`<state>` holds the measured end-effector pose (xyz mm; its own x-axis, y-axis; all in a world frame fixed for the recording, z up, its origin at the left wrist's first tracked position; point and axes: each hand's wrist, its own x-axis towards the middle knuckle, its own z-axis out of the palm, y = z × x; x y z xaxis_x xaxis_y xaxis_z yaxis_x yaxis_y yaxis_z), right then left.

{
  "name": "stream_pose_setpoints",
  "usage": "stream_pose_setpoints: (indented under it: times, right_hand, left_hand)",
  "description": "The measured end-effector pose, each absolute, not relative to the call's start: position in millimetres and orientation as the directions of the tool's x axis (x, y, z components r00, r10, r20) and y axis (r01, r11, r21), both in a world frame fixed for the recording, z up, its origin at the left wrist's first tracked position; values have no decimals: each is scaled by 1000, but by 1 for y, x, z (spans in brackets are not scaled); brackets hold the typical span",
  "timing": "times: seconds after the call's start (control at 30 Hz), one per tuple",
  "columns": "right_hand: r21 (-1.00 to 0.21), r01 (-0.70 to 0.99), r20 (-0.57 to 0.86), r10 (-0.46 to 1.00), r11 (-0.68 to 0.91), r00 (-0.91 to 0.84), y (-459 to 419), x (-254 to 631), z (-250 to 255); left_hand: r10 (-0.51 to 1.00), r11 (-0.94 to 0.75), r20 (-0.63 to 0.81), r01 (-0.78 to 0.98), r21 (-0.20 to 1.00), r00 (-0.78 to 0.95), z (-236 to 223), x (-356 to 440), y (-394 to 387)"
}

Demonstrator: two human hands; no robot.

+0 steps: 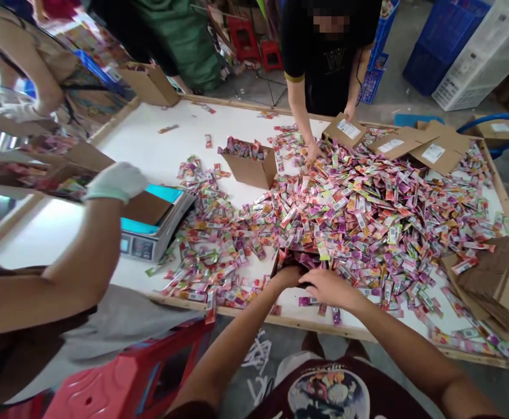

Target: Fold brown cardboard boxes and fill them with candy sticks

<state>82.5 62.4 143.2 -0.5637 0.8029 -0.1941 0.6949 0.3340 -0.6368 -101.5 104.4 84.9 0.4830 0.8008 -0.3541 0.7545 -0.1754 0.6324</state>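
Note:
A small open cardboard box (275, 263) of candy sachets stands near the front edge of the table, between my hands. My left hand (290, 277) reaches over its near side, fingers down among the sachets and mostly hidden. From the right, my right hand (327, 285) lies over the box's near right edge, its fingers stretched out toward the left hand; I see nothing held in it. A green-and-white sachet (323, 250) pokes up at the box's right side. The big heap of colourful stick sachets (368, 203) spreads behind and to the right.
Opposite, a co-worker's hand (313, 152) reaches into the heap beside a filled carton (252, 166). To the left, another person's gloved hand (117, 181) is above a scale (149, 238). Flattened cartons (494, 279) lie right; a red stool (101, 384) stands lower left.

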Motion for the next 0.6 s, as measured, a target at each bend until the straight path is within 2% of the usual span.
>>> stream_pose_setpoints:
  times: [0.07,0.13,0.17,0.23,0.3,0.37,0.43,0.5,0.53,0.6]
  right_hand:
    - [-670,705,-14,946,232,-324,53,103,144]
    - [-645,751,40,988,142,-152,49,108,134]
    - [-629,766,2,986,132,-168,48,103,125]
    - [-619,767,-160,928,171,-336,53,78,106]
    - [-633,749,-301,830,195,-470,60,50,91]
    - [-645,743,-345,801,176,-490,65,37,85]
    - [-696,697,-240,860,172,-451,60,50,85]
    - [-758,630,-45,951,167,-306,43,81,84]
    - [-780,607,44,981,151,-188,33,99,82]
    - [-795,605,101,993,43,63,17,128,71]
  left_hand:
    - [769,-179,-379,742,646,515,84,-94,110]
    - [736,-179,-396,721,669,550,92,-101,108]
    - [744,-169,-387,714,680,545,98,-109,104]
    - [824,-135,-337,735,665,456,109,-126,96]
    - [907,-119,-266,802,585,328,115,-136,89]
    - [927,-153,-232,862,483,295,114,-135,85]
    - [885,-221,-278,863,455,373,108,-131,84]
    - [863,-241,-271,820,519,426,100,-133,81]
    - [890,-218,-222,800,558,398,96,-137,79]
    - [982,-89,-77,779,620,174,87,-146,70]
